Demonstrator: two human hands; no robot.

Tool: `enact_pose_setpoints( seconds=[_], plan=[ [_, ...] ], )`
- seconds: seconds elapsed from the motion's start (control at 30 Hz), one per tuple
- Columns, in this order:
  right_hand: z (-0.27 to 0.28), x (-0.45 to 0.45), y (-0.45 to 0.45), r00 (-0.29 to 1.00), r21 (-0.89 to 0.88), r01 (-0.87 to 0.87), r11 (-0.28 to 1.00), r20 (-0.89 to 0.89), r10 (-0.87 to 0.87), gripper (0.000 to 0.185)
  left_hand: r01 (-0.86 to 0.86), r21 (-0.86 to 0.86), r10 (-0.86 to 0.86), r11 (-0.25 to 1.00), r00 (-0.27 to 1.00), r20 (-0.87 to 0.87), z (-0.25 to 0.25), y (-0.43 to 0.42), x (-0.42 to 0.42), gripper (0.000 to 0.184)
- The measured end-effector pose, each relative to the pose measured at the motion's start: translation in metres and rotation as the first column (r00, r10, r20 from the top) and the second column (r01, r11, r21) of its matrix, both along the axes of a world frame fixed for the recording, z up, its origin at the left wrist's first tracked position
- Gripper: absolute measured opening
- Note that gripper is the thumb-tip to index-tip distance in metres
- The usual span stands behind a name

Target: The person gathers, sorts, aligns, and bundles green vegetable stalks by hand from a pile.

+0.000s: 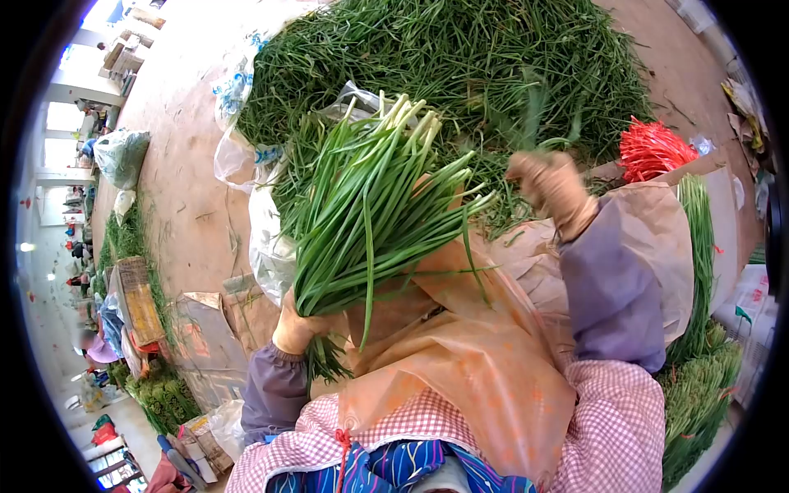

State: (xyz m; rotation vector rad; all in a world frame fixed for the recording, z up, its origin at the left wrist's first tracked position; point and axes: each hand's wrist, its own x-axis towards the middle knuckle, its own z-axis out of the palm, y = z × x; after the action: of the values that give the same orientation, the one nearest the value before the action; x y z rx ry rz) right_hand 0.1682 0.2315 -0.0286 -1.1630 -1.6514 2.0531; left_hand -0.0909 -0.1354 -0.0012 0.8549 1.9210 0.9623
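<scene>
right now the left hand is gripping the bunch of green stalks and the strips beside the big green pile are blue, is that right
The colour is wrong: the head view shows the strips beside the big green pile are red, not blue. The left hand does grip the bunch of green stalks.

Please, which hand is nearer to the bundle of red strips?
The right hand. It is left of the red strips; the left hand is farther away, lower in view, gripping the green bunch.
</scene>
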Motion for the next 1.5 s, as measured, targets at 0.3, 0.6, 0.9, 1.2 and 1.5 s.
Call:
enact_pose_setpoints(
  seconds=[0.3,0.6,0.9,1.2,1.5],
  plan=[
    [-0.049,-0.029,-0.057,0.978,0.47,-0.04,0.882,0.201,-0.062,0.013,0.061,0.007,-0.059,0.998,0.981,-0.183,-0.001,0.001,0.005,0.047],
    [-0.066,0.04,-0.021,0.973,0.177,-0.149,0.973,0.199,0.113,0.061,-0.177,-0.038,0.175,0.983,0.873,0.455,-0.009,-0.007,0.006,0.037],
    [-0.017,0.008,-0.105,0.701,0.42,-0.712,0.563,0.481,0.527,0.04,-0.213,-0.076,0.225,0.974,0.884,0.41,0.018,0.008,0.026,0.039],
    [-0.065,0.069,0.002,0.734,0.691,-0.477,0.543,0.653,-0.185,0.033,-0.076,-0.055,0.082,0.996,0.988,0.129,0.015,0.007,0.024,0.058],
    [0.06,-0.059,-0.117,0.931,0.557,-0.365,0.746,0.204,0.303,0.033,-0.127,-0.019,0.124,0.992,0.984,-0.126,0.034,0.022,0.057,0.056]
  ],
)
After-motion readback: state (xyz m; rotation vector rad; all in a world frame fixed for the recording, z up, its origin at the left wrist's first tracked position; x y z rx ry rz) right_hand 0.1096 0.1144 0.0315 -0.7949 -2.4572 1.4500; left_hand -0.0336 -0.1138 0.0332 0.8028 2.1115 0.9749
